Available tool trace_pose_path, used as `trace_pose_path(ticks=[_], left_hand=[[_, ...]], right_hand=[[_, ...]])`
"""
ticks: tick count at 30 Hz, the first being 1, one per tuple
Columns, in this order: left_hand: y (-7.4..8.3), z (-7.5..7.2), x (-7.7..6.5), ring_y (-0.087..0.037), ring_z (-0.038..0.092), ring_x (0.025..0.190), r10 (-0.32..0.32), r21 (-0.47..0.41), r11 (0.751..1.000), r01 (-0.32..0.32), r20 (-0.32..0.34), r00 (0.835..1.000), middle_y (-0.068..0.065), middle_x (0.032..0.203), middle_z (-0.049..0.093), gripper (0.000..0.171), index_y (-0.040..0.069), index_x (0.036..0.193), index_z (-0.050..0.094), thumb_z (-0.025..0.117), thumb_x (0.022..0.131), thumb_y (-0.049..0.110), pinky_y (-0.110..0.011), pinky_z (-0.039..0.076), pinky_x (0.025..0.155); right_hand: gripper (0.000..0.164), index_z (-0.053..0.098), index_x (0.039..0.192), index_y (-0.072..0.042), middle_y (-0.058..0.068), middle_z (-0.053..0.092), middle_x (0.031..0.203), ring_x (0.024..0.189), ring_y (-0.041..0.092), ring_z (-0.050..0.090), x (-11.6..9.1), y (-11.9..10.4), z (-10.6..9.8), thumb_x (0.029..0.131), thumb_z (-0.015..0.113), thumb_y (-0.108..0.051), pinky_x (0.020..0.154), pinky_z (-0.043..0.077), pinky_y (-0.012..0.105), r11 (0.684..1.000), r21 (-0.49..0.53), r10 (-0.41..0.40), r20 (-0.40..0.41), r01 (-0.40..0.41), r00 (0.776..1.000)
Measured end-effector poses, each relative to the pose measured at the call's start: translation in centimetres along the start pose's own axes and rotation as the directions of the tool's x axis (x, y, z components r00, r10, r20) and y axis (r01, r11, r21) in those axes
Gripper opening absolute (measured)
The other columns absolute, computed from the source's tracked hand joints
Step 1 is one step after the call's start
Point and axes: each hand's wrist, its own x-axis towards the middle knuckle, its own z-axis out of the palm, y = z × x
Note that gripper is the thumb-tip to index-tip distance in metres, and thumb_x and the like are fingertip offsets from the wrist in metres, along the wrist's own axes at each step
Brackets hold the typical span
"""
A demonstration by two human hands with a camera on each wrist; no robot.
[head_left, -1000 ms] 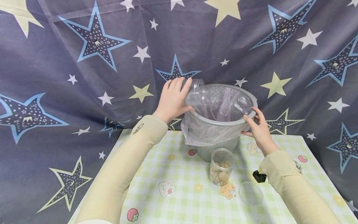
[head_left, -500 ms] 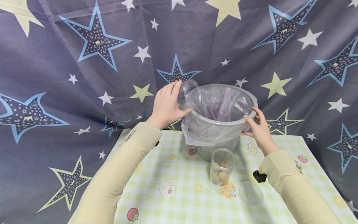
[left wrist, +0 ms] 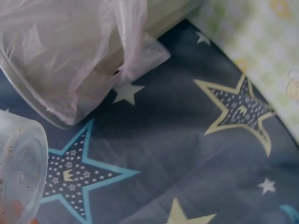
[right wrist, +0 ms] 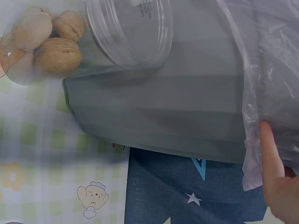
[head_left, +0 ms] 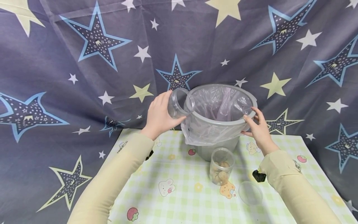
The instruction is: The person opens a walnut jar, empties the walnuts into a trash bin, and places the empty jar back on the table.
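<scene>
My left hand [head_left: 159, 113] grips a clear plastic jar [head_left: 174, 107] by its side at the bin's left rim. The jar lies tilted, its mouth facing right and toward me; small specks cling inside the jar [left wrist: 21, 163] in the left wrist view. A grey bin [head_left: 205, 151] is lined with a translucent pinkish bag [head_left: 212, 136] folded over its rim. On the bin's right side, my right hand [head_left: 260, 130] holds the rim between thumb and fingers. A second clear jar [head_left: 222, 156] stands upright before the bin, with several walnuts [right wrist: 58, 57] low inside.
A clear round lid [head_left: 250, 193] lies flat on the checked tablecloth [head_left: 179, 205], right of the walnut jar. Behind the table hangs a dark star-patterned cloth [head_left: 193, 40], close to the back of the bin.
My left hand has moved left and down with the jar, drawing it from above the bin opening to its left rim. The jar's mouth has turned more toward me. My right hand stays put.
</scene>
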Motion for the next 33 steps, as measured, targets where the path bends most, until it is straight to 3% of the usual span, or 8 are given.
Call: trace_pose_path(ticks=[10,17,24,33], left_hand=[[-1.3,0.2,-2.6,-0.032,0.053,0.108,-0.147,-0.101,0.984,0.150,0.037,0.988,-0.017,0.120,0.055,0.094,0.005,0.132,0.042,0.086,0.058,0.042,-0.048,0.047,0.089],[-1.9,0.2,-4.3,-0.032,0.051,0.116,-0.198,-0.127,0.969,0.214,0.129,0.972,-0.016,0.128,0.052,0.097,0.005,0.135,0.040,0.087,0.058,0.042,-0.050,0.046,0.093],[-2.8,1.1,-6.3,-0.031,0.050,0.117,-0.269,-0.190,0.935,0.299,0.167,0.948,-0.015,0.129,0.051,0.095,0.006,0.135,0.039,0.086,0.060,0.040,-0.048,0.045,0.096],[-3.6,2.9,-9.0,-0.034,0.052,0.113,-0.391,-0.228,0.874,0.429,0.193,0.900,-0.017,0.124,0.053,0.093,0.006,0.133,0.041,0.087,0.059,0.036,-0.050,0.045,0.094]], right_hand=[[0.066,0.015,0.152,-0.021,0.021,0.009,0.148,0.134,0.048,0.025,0.1,0.1,-0.1,0.097,0.049,-0.030,0.064,0.056,0.019,1.000,-0.015,-0.004,0.001,0.004,1.000],[0.066,0.013,0.152,-0.022,0.021,0.009,0.150,0.135,0.047,0.025,0.1,0.0,-0.1,0.097,0.049,-0.027,0.066,0.057,0.021,1.000,-0.024,0.003,0.006,-0.003,1.000],[0.065,0.013,0.152,-0.023,0.021,0.008,0.151,0.136,0.047,0.024,0.1,0.1,-0.2,0.097,0.048,-0.028,0.066,0.056,0.020,1.000,-0.025,0.015,-0.005,-0.015,1.000],[0.066,0.012,0.152,-0.024,0.021,0.008,0.151,0.136,0.046,0.024,0.1,0.2,-0.1,0.097,0.048,-0.029,0.067,0.057,0.021,0.999,-0.034,0.011,0.006,-0.011,1.000]])
